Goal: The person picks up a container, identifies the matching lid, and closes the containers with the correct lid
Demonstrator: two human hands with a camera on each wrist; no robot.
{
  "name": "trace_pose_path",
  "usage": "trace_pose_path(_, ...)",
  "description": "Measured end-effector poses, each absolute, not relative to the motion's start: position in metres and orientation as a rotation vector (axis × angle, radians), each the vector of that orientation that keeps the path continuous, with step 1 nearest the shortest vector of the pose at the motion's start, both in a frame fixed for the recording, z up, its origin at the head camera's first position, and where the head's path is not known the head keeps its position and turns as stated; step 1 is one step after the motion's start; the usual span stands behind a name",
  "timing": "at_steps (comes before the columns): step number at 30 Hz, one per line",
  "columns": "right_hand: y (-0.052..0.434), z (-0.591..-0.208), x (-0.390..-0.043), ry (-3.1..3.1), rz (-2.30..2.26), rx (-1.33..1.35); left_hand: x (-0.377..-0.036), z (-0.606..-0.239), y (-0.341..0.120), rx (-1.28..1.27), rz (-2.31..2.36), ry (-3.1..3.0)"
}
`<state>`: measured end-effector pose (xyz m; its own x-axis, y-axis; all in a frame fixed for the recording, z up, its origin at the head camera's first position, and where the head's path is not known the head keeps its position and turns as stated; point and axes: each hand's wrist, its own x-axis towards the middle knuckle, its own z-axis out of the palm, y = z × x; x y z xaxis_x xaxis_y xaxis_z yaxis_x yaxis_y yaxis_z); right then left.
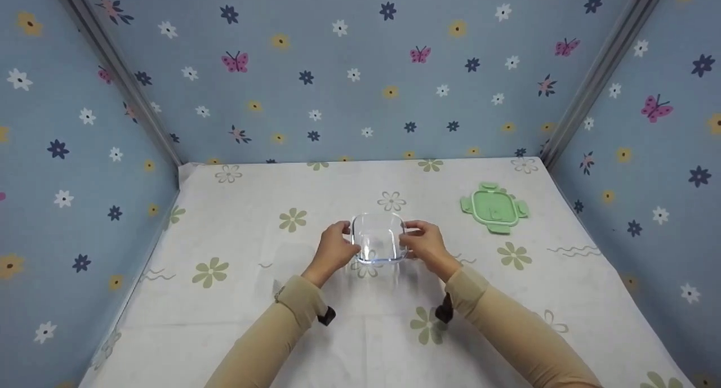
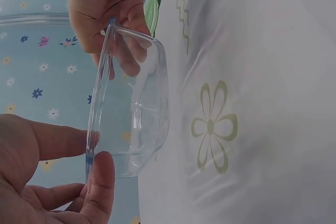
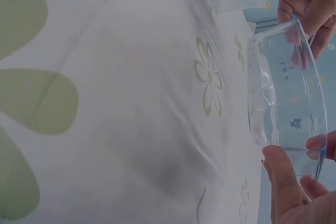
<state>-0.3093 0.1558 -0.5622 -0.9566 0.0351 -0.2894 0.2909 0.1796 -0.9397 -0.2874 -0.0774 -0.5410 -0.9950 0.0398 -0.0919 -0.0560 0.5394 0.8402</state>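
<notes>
A clear glass food container [image 1: 378,237] with a rounded square rim is held between both hands above the table. My left hand [image 1: 336,247] pinches its left side, thumb and fingers at the rim. The right hand [image 1: 427,242] grips the opposite side in the same way. In the left wrist view the glass container [image 2: 134,103] appears side-on, raised off the cloth, with nothing visible inside. A green lid [image 1: 495,209] with flaps on its four sides lies on the table, to the right of the right hand.
A white tablecloth [image 1: 236,320] with green flower prints covers the table. Some faint transparent item [image 1: 287,264] lies left of the left hand; its kind is unclear. Blue patterned walls [image 1: 349,95] enclose the back and both sides.
</notes>
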Motion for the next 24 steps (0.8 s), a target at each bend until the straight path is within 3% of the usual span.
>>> trace_pose_path(24, 0.17, -0.567, -0.293, 2.353, -1.799, 0.251, -0.276, -0.561, -0.073, 0.053, 1.648, 2.546)
